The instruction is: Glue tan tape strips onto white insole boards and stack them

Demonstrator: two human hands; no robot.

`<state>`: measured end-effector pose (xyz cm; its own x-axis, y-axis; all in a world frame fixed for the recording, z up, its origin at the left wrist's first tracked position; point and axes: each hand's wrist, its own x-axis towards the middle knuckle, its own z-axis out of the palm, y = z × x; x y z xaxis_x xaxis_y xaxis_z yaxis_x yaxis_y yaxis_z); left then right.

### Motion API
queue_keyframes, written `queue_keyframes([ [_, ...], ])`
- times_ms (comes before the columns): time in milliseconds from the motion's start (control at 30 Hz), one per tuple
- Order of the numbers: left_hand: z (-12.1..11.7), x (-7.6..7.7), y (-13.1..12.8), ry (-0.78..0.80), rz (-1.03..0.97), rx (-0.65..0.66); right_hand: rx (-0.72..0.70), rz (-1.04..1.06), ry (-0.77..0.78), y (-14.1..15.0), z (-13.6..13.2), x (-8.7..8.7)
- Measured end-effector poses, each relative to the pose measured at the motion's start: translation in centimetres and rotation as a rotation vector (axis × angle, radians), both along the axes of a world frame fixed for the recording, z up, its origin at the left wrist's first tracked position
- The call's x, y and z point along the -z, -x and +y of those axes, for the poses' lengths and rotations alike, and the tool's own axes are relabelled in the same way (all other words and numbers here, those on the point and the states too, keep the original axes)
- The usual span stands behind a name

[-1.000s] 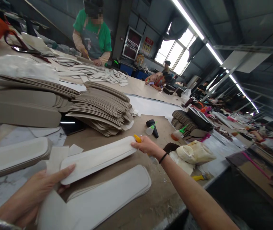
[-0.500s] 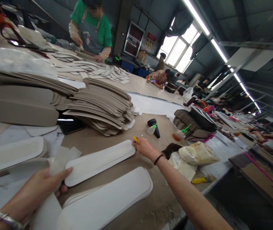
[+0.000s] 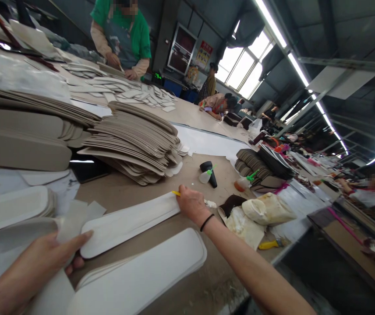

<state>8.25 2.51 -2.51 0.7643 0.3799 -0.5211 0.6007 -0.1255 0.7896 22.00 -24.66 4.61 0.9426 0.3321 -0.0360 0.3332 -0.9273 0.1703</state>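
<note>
A long white padded strip point(image 3: 125, 223) lies on the brown table point(image 3: 125, 192) in front of me. My left hand point(image 3: 39, 262) grips its near end, thumb on top. My right hand point(image 3: 190, 203) is closed on a yellow-handled tool point(image 3: 175, 193) at the strip's far end. A stack of the same white strips point(image 3: 148, 271) lies closer to me, under my right forearm.
Tall stacks of grey-brown strips point(image 3: 135, 140) rise behind, with more white strips point(image 3: 10, 208) at left. Glue bottles point(image 3: 207, 175), a cloth bundle point(image 3: 266, 208) and a yellow-handled brush point(image 3: 268, 244) lie to the right. A person in green point(image 3: 122, 35) works across the table.
The strip has come down flatter onto the table. My right hand with the yellow tool moved slightly left and down along the strip's far end.
</note>
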Motion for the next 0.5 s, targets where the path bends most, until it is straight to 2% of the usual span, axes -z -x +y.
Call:
queue_keyframes([
  [167,0.3,0.2,-0.3,-0.014,0.047,0.026,-0.105,-0.009,0.057,-0.5,0.6,1.9],
  [267,-0.1,-0.3,-0.2,0.001,0.101,-0.022,-0.139,-0.01,0.081,-0.8,0.4,2.4],
  [400,-1.4,-1.8,0.4,-0.003,-0.011,-0.15,-0.122,-0.03,0.093,-0.9,-0.5,1.9],
  [500,-1.6,-2.0,0.5,-0.008,-0.024,-0.143,-0.065,-0.082,0.084,-0.5,-1.6,0.4],
])
